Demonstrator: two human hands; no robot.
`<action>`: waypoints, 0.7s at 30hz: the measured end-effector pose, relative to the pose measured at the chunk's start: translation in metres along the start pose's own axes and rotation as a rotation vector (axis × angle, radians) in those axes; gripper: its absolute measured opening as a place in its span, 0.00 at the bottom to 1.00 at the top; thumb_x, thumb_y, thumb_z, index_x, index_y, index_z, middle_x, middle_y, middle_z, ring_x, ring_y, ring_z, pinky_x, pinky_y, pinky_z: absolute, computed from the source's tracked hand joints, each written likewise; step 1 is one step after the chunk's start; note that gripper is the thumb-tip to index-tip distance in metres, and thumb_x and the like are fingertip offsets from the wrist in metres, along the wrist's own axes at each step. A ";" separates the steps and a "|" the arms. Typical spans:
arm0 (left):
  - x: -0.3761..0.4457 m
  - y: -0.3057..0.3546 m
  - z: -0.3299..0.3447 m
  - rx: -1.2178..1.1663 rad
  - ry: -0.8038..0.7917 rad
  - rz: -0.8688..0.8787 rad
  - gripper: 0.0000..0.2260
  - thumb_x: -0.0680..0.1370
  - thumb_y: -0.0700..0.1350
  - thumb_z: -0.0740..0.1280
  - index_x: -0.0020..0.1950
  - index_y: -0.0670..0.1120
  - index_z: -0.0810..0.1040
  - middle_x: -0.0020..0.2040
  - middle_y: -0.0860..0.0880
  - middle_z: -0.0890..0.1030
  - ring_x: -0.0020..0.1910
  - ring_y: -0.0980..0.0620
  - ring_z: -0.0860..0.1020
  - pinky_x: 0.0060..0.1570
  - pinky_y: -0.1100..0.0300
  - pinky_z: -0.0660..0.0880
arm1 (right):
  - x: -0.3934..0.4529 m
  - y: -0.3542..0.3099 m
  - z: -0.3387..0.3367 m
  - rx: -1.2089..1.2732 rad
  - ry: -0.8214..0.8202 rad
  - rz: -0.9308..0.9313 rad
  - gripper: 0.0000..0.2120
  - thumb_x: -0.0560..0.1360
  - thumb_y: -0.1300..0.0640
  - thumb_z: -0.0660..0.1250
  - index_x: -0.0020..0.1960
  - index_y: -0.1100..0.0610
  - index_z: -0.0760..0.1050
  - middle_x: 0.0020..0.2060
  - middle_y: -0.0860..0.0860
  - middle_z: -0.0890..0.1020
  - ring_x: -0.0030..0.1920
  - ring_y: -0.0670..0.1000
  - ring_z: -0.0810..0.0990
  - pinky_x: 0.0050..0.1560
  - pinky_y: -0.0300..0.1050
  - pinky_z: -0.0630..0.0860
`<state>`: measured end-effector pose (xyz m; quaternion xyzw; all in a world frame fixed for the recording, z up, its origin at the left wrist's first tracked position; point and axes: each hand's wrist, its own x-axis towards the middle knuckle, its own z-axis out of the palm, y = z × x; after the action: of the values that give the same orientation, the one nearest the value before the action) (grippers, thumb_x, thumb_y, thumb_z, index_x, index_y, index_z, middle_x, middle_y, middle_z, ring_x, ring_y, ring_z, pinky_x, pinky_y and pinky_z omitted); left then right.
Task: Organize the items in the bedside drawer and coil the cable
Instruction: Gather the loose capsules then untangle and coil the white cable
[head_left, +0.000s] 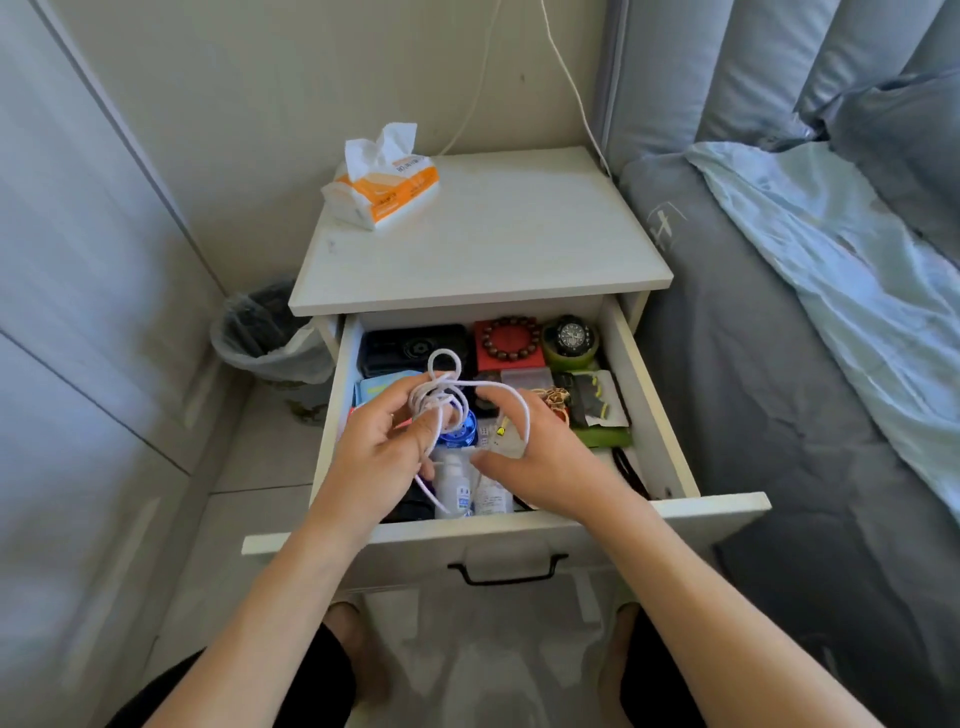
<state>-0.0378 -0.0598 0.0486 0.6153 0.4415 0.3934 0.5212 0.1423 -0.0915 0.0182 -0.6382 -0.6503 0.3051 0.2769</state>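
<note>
The cable (451, 400) hangs above the open drawer (644, 395), bunched in loops in your left hand (382, 441), whose fingers curl round the coil. One slack loop runs rightward to your right hand (540, 457), which hooks it in curled fingers; a tail drops toward the bottles (457, 488). Both hands are equally near. The nightstand (483, 244) carries tissues (384, 182); the bed (779, 415) lies right, a bin (265, 332) left.

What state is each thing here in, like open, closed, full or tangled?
Drawer: pulled open, crowded with items.
White cable: partly coiled, loops loose.
Left hand: holds the coil.
Right hand: holds a cable loop.
Tissue pack: open, one tissue sticking up.
Bin: lined with a bag.
</note>
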 end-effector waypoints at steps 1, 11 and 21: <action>-0.002 -0.002 -0.001 -0.020 0.005 -0.009 0.12 0.82 0.39 0.63 0.60 0.52 0.81 0.40 0.53 0.82 0.27 0.58 0.72 0.29 0.62 0.72 | 0.005 0.000 0.004 0.009 -0.008 0.044 0.24 0.77 0.52 0.68 0.72 0.49 0.68 0.64 0.43 0.73 0.64 0.44 0.70 0.63 0.39 0.67; -0.021 0.062 -0.055 0.117 0.149 0.049 0.08 0.80 0.42 0.68 0.51 0.56 0.82 0.34 0.59 0.81 0.29 0.61 0.74 0.34 0.58 0.74 | -0.017 -0.086 -0.046 0.464 0.219 0.044 0.13 0.76 0.68 0.57 0.51 0.56 0.78 0.39 0.54 0.84 0.32 0.53 0.83 0.37 0.51 0.81; -0.088 0.210 -0.070 0.095 0.169 0.351 0.07 0.78 0.43 0.70 0.54 0.53 0.83 0.41 0.49 0.84 0.35 0.52 0.77 0.29 0.61 0.77 | -0.086 -0.232 -0.135 0.358 0.281 -0.242 0.15 0.78 0.68 0.53 0.55 0.60 0.77 0.42 0.56 0.84 0.30 0.50 0.78 0.27 0.44 0.76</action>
<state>-0.1027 -0.1366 0.2645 0.6713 0.3879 0.5073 0.3761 0.0930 -0.1712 0.2841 -0.5328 -0.6127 0.2883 0.5075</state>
